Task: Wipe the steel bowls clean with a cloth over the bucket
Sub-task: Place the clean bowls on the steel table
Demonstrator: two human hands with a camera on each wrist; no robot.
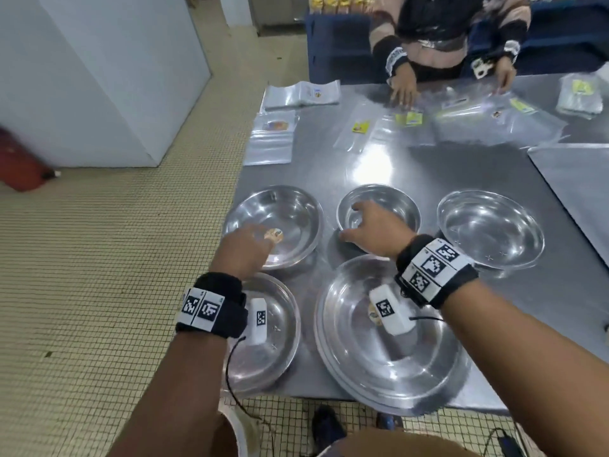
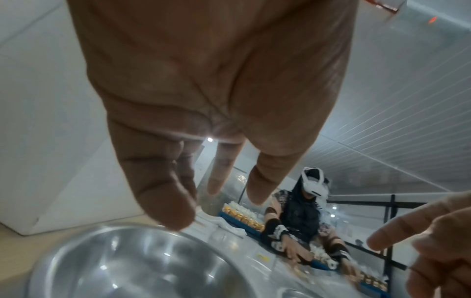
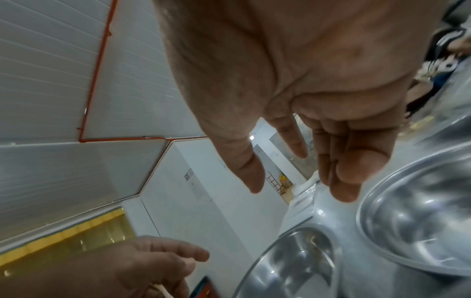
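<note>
Five steel bowls stand on the steel table (image 1: pixel 379 159): a back-left bowl (image 1: pixel 293 209), a small middle bowl (image 1: pixel 392 199), a back-right bowl (image 1: pixel 491 225), a front-left bowl (image 1: pixel 280 341) and a large front bowl (image 1: pixel 395 364). My left hand (image 1: pixel 260 235) hovers open over the back-left bowl (image 2: pixel 127 262), fingers straight and empty. My right hand (image 1: pixel 356 222) reaches over the small middle bowl's (image 3: pixel 420 221) near rim, fingers spread, holding nothing. No cloth shows. A white rim (image 1: pixel 240 427) below the table's front edge may be the bucket.
Across the table a person (image 1: pixel 445 37) sorts clear plastic pouches (image 1: pixel 461 120). Pouch stacks (image 1: pixel 296 94) lie at the table's far left corner. A flat steel sheet (image 1: pixel 576 179) lies at the right. Tiled floor and a white cabinet (image 1: pixel 99 77) are to the left.
</note>
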